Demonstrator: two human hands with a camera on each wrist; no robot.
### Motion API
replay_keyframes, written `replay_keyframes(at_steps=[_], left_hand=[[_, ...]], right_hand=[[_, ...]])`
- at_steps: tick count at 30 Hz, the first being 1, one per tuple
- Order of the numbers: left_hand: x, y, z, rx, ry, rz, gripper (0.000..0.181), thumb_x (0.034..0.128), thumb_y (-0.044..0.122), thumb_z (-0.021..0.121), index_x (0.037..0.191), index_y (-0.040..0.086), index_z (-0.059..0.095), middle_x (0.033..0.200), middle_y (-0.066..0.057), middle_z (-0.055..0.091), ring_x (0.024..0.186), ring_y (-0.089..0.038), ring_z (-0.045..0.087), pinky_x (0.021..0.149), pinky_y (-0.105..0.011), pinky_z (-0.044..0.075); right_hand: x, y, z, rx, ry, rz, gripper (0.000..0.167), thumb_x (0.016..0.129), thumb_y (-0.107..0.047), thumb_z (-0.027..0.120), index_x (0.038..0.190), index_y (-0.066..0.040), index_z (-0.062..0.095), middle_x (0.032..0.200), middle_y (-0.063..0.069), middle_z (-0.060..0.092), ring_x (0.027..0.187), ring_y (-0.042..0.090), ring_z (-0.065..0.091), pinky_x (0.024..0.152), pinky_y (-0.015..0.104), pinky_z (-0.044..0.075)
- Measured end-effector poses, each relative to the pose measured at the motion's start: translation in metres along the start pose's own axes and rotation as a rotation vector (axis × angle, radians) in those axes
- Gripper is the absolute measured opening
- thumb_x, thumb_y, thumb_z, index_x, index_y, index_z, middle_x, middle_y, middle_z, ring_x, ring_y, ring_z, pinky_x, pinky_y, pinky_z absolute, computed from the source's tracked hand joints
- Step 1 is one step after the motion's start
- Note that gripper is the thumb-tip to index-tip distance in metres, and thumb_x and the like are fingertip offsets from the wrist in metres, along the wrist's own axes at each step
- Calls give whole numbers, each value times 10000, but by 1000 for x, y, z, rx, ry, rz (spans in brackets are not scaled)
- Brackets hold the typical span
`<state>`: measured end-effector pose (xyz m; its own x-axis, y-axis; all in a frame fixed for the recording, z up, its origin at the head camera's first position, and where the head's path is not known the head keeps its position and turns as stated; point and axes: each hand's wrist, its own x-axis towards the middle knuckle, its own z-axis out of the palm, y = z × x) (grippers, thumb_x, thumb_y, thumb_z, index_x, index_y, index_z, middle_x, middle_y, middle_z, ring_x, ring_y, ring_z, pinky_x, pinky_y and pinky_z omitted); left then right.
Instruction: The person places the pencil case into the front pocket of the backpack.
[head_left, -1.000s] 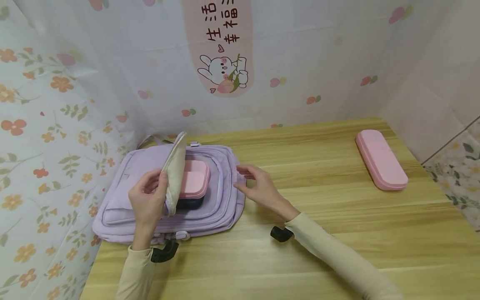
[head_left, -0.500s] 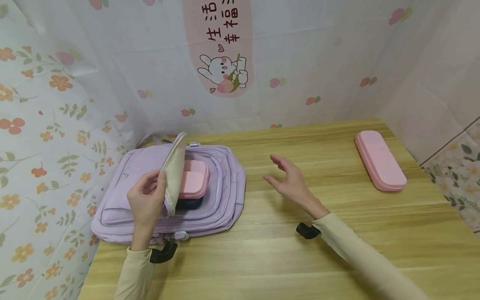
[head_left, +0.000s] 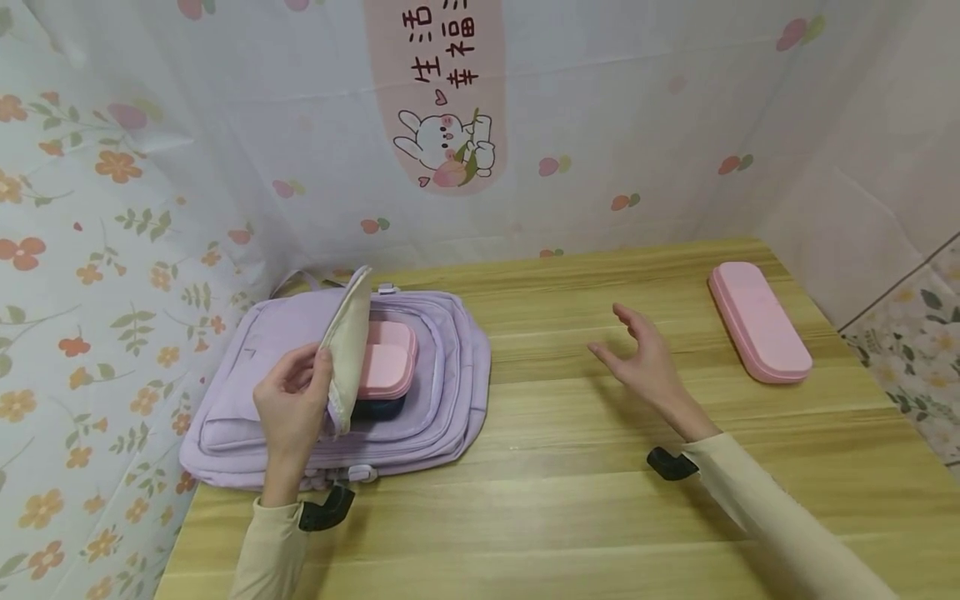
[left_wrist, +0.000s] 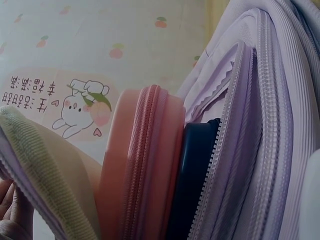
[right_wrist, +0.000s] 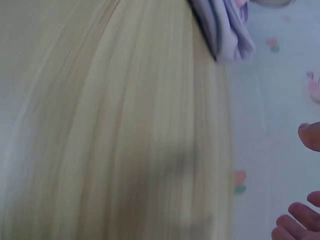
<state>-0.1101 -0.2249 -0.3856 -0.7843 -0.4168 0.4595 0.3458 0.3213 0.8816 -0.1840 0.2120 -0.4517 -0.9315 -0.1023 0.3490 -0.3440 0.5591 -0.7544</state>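
Observation:
A lilac backpack (head_left: 461, 392) lies on the left of the table. My left hand (head_left: 291, 400) pinches the edge of its raised front flap (head_left: 351, 350), whose cream lining shows. Inside the opened pocket sit a pink case (head_left: 390, 358) and, beneath it, a dark blue one (head_left: 380, 407); the left wrist view shows the pink case (left_wrist: 116, 165) beside the dark blue one (left_wrist: 192, 170). Over the table between backpack and right-hand pink case (head_left: 761, 321), my right hand (head_left: 651, 367) hangs with fingers apart, holding nothing. Its fingertips show in the right wrist view.
The wooden table (head_left: 540, 517) runs under everything. A printed white curtain (head_left: 600, 100) stands behind its back edge, with a floral curtain (head_left: 90, 300) along the left side. Two side-release buckles (head_left: 363, 473) stick out from the backpack's edges.
My right hand has moved right, from the backpack's right edge out over the table, staying empty. The left hand keeps its hold on the flap, nearly still.

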Motion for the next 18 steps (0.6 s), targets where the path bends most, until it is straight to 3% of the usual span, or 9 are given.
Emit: replay_keyframes(at_steps=[9, 14, 18], left_hand=[[0, -3, 0, -1, 6, -9, 184, 917, 21, 701, 1021, -129, 724, 799, 175, 715, 680, 37, 681, 641, -88, 553], [0, -3, 1, -7, -2, -5, 170, 918, 17, 697, 1015, -119, 731, 792, 182, 712, 675, 43, 678, 618, -85, 546], [-1, -3, 1, 19, 5, 3, 163, 913, 14, 701, 1016, -107, 736, 790, 200, 707, 666, 52, 669, 602, -74, 532]], right_hand=[[-6, 28, -43, -78, 123, 133, 808, 902, -201, 768, 1519, 77, 328, 1525, 353, 364, 1402, 563, 322, 1118, 733, 268], [-8, 40, -74, -235, 205, 251, 876, 891, -297, 765, 1549, 43, 298, 1535, 340, 349, 1411, 551, 301, 1117, 723, 249], [-11, 48, -96, -298, 191, 372, 933, 905, -376, 735, 1558, 62, 232, 1561, 343, 281, 1430, 548, 260, 1128, 720, 226]])
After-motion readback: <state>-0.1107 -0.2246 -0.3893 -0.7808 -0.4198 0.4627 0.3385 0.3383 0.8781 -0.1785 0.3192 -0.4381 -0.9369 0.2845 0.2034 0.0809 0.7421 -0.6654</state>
